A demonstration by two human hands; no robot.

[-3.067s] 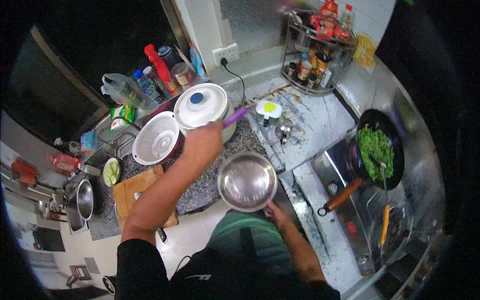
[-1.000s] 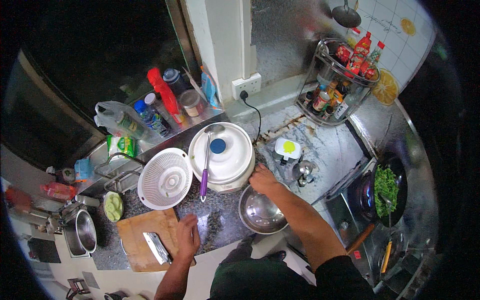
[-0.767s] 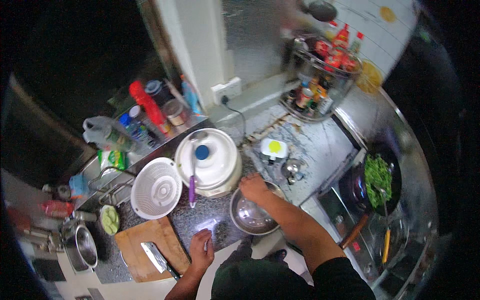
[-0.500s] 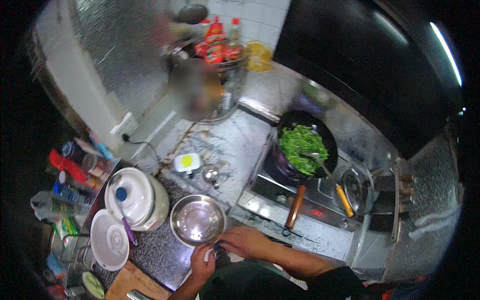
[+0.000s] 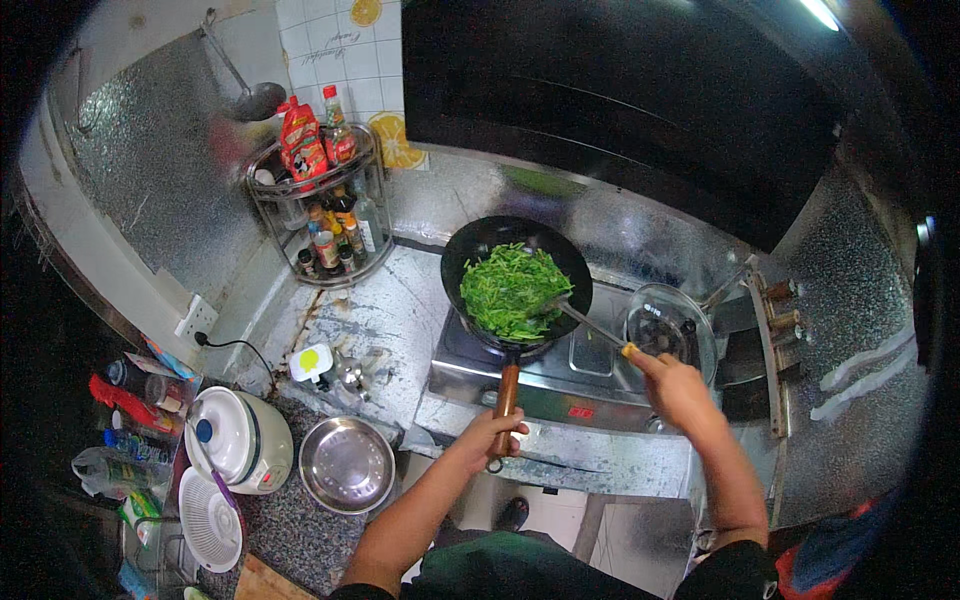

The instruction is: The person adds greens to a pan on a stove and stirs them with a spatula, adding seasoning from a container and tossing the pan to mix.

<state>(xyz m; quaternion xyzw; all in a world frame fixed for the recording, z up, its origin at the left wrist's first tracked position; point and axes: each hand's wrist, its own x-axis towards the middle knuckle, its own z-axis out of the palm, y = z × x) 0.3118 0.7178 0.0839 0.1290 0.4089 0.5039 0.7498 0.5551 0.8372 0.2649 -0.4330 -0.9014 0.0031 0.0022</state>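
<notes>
Both hands, close together beside the steel bowl (image 5: pixel 347 465) half a second earlier, are now well apart at the stove (image 5: pixel 555 400), and the view has turned toward it. Left hand (image 5: pixel 490 437) wraps its fingers around the lower part of the wooden handle (image 5: pixel 509 385) of the black wok (image 5: pixel 559 243), which sits on the stove with its handle pointing toward the person. Right hand (image 5: pixel 675 388) is curled around the yellow handle (image 5: pixel 629 350) of a metal spatula (image 5: pixel 592 323), covering most of that grip; the blade is in the chopped greens (image 5: pixel 512 285) heaped inside the wok. Just behind the right hand lies a clear glass lid (image 5: pixel 648 340), right of the wok. To the left, the steel bowl rests on the granite counter (image 5: pixel 285 535), beside the cream rice cooker (image 5: pixel 268 445). A purple-handled ladle (image 5: pixel 224 490) lies slanted over the cooker's lid, its handle reaching across the white colander (image 5: pixel 205 525). One corner of a wooden cutting board (image 5: pixel 268 580) shows at the lower edge. Beyond the bowl are a white box (image 5: pixel 310 363) with a yellow-green patch and a small metal pot (image 5: pixel 352 375). Farther back, a two-tier rack (image 5: pixel 318 185) holds bottles and jars.
</notes>
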